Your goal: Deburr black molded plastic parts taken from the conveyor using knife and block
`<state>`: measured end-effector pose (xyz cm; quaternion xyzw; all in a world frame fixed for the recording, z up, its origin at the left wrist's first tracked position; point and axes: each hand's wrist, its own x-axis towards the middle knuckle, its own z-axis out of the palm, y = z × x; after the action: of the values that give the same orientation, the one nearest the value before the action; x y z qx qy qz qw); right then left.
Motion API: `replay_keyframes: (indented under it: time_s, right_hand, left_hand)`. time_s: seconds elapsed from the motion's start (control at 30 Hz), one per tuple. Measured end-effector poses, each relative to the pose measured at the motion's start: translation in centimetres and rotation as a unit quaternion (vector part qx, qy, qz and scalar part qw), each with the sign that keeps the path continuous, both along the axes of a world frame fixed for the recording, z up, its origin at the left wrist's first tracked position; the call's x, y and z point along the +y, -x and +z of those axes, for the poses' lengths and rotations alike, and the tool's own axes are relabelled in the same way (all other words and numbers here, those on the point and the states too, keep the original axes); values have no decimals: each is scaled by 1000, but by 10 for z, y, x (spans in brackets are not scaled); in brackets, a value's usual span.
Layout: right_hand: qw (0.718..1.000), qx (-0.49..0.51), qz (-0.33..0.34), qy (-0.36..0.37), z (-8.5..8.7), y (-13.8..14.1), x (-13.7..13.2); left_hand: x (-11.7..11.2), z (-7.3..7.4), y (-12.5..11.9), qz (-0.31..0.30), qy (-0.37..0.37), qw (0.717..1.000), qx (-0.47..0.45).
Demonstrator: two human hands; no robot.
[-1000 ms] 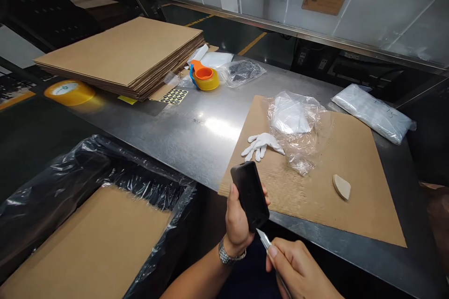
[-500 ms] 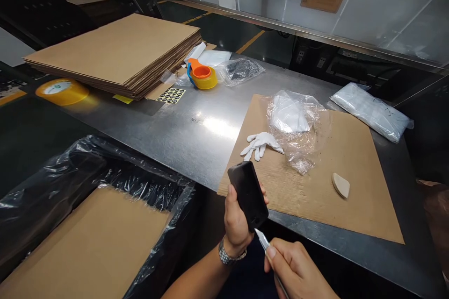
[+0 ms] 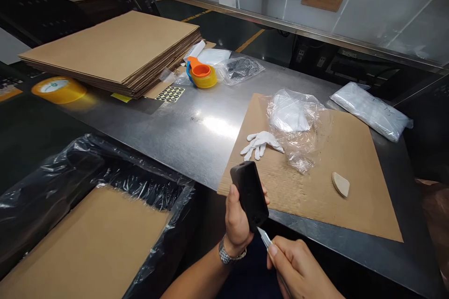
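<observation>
My left hand point(image 3: 236, 222) is wrapped round a black rectangular casing point(image 3: 249, 194), hollow on the side that faces me. It is held tilted, just off the front edge of the table. In my right hand point(image 3: 294, 259) is a utility knife point(image 3: 264, 238), its blade pointing up at the casing's lower end. Blade tip and casing are very close; whether they touch I cannot tell. Beyond the casing, a white glove point(image 3: 261, 144) lies on a cardboard sheet point(image 3: 351, 149). A small beige wedge-shaped piece point(image 3: 340, 184) rests on the same sheet, to the right.
A metal table point(image 3: 168, 135) carries a cardboard stack point(image 3: 115, 46), a tape dispenser point(image 3: 202, 74), a tape roll point(image 3: 59, 89), a sticker sheet point(image 3: 170, 94), a clear plastic bag point(image 3: 298, 126) and a wrapped white pack point(image 3: 372, 110). At lower left stands a box lined with black plastic point(image 3: 140, 187).
The casing has turned slightly, so more of its hollow inside shows. The knife and my right hand have shifted a little to the right. Both hands keep their hold.
</observation>
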<state>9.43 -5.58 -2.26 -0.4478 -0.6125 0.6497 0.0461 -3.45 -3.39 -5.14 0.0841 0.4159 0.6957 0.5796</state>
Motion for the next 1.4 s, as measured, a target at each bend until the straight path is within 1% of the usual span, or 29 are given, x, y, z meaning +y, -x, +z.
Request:
replay_keyframes:
  time_s: [0.17, 0.4, 0.6, 0.73, 0.77, 0.8, 0.83, 0.87, 0.9, 0.93, 0.97, 1.0, 1.03, 1.07, 1.1, 1.13, 1.17, 1.23, 1.3, 1.4]
  right_hand:
    - [1000, 3, -3, 0, -2, 0, -1]
    - [998, 26, -17, 47, -7, -1, -5]
    - [996, 37, -21, 76, -12, -1, -8]
    - [995, 45, -12, 86, -8, -2, -5]
    - [996, 39, -7, 74, -6, -2, -4]
    - [999, 26, -1, 43, -4, -3, -4]
    - [1000, 4, 7, -11, -2, -4, -4]
    - [996, -22, 15, -89, 0, -5, -5]
    - [981, -48, 22, -186, 0, -6, -7]
    - [953, -69, 30, -292, -1, -7, -9]
    - [913, -84, 35, -398, -3, -7, -11]
    - [864, -92, 40, -494, -5, -7, -13]
    - [812, -99, 41, -573, -8, -7, -15]
    - [765, -107, 43, -633, -11, -6, -17]
    - [728, -117, 46, -674, -13, -5, -17]
    - [701, -128, 46, -700, -15, -3, -18]
    - [685, -139, 45, -714, -15, -2, -18]
    - [672, -158, 44, -723, -15, 1, -18]
    - [668, -168, 50, -723, -14, 2, -20]
    - [673, -174, 66, -716, -14, 1, -22]
  left_hand:
    - [-1, -3, 0, 1, -7, 1000, 17]
    - [-2, -4, 0, 12, -8, 999, 43]
    - [-3, -5, -2, 24, -8, 999, 36]
    - [-4, -5, -4, 49, -17, 999, 15]
    - [-4, -6, -5, 58, -18, 998, 6]
    - [-3, -6, -5, 69, -20, 997, -4]
    - [-2, -6, -5, 77, -25, 997, -14]
    - [-2, -6, -6, 86, -31, 996, -24]
    - [-1, -6, -6, 95, -38, 994, -30]
    - [0, -6, -6, 105, -45, 993, -33]
    - [1, -6, -6, 114, -54, 991, -31]
    - [1, -6, -6, 124, -62, 990, -28]
    - [1, -5, -7, 133, -69, 988, -24]
    - [1, -5, -7, 143, -73, 987, -22]
    - [1, -5, -7, 150, -75, 986, -21]
    - [1, -4, -7, 157, -74, 985, -20]
    - [0, -3, -7, 163, -76, 984, -17]
    - [0, -2, -7, 169, -84, 982, -8]
    - [0, 0, -8, 168, -95, 981, 5]
    - [0, 2, -8, 167, -98, 981, 14]
